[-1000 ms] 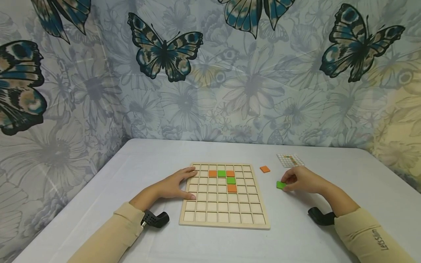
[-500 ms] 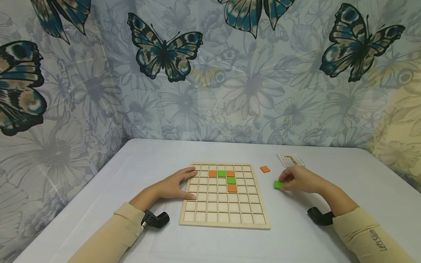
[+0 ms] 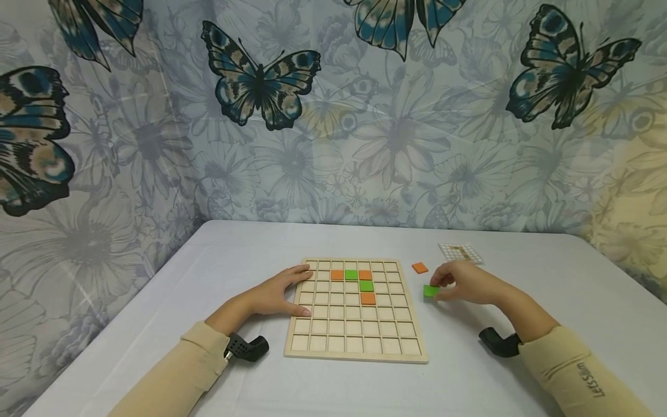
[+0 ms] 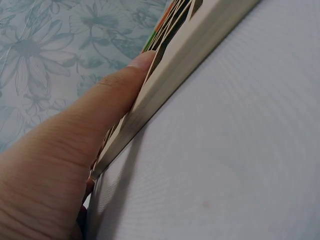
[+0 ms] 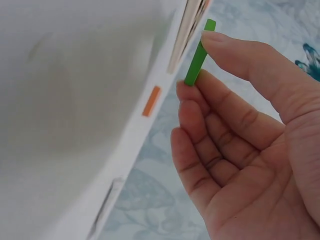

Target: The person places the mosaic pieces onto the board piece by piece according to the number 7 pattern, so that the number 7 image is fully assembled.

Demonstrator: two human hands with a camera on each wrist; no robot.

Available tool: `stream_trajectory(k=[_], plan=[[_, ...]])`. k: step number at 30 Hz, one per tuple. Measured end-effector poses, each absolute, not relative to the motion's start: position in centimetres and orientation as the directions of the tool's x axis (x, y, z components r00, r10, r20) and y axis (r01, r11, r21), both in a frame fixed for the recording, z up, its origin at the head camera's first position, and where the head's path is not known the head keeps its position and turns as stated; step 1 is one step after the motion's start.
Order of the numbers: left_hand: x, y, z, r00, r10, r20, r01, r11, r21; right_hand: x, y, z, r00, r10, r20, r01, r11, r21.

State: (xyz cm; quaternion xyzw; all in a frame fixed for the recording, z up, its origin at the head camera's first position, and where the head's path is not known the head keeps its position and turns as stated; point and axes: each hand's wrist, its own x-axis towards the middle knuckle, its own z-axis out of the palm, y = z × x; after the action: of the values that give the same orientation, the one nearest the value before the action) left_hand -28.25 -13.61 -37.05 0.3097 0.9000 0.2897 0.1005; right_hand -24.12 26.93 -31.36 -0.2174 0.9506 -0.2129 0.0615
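Observation:
A wooden grid board (image 3: 354, 346) lies on the table with several orange and green tiles set in its cells. My left hand (image 3: 271, 295) rests at its left edge, fingers and thumb spread apart and touching the frame. In the left wrist view the thumb (image 4: 115, 92) lies over the board's rim (image 4: 170, 70). To the board's right, my right hand (image 3: 471, 282) pinches a green square tile (image 3: 429, 291) between thumb and fingers. The right wrist view has that green tile (image 5: 200, 55) edge-on, held above the table, with the other fingers loosely curled.
A loose orange tile (image 3: 420, 268) lies right of the board's far corner. Behind the right hand is a card (image 3: 461, 253) printed with a grid pattern, partly covered by the hand. A butterfly-print cloth (image 3: 333, 145) hangs behind the white table (image 3: 250, 382).
My right hand has moved left with the green tile, bringing it closer to the board's right edge. The left hand and the board stay where they were.

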Motion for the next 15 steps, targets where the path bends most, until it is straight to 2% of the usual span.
stream_trajectory(k=[15], plan=[[-28.3, -13.6, -37.1, -0.790, 0.614, -0.003, 0.498, 0.643, 0.581, -24.0, 24.6, -30.8, -0.866, -0.499, -0.021, -0.444, 0.789, -0.423]])
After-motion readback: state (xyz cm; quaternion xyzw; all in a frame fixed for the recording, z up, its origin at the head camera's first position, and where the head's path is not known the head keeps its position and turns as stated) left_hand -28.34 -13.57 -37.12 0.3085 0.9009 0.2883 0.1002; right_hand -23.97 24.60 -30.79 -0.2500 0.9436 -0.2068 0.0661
